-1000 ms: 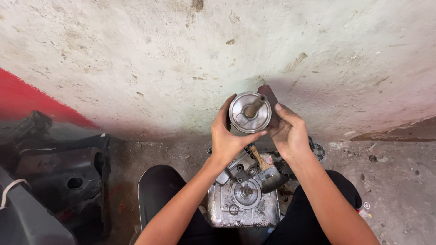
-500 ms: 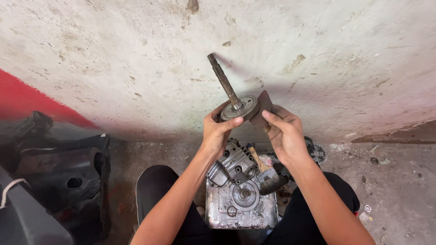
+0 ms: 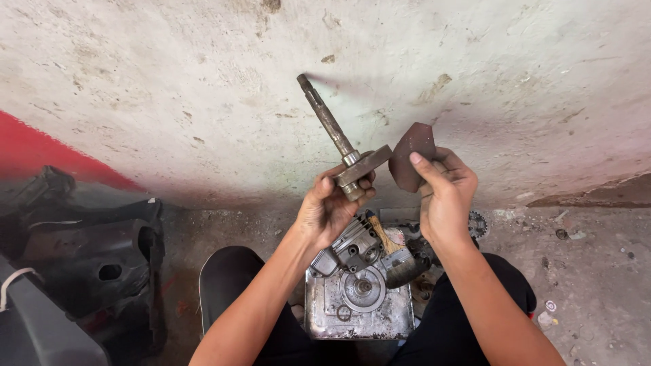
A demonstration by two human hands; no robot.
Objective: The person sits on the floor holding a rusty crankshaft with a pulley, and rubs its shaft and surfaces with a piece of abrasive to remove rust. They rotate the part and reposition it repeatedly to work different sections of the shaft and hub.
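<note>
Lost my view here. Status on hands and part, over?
Left hand gripping shaft with disc, tilted up-left. Right hand holds brown abrasive sheet beside disc. Engine casing below, nothing between.

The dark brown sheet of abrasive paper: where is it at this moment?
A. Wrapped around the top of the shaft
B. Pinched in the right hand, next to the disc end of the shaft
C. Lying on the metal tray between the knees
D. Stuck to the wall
B: the right hand pinches the dark brown sheet of abrasive paper beside the flange of the rusty metal shaft, which the left hand holds.
</note>
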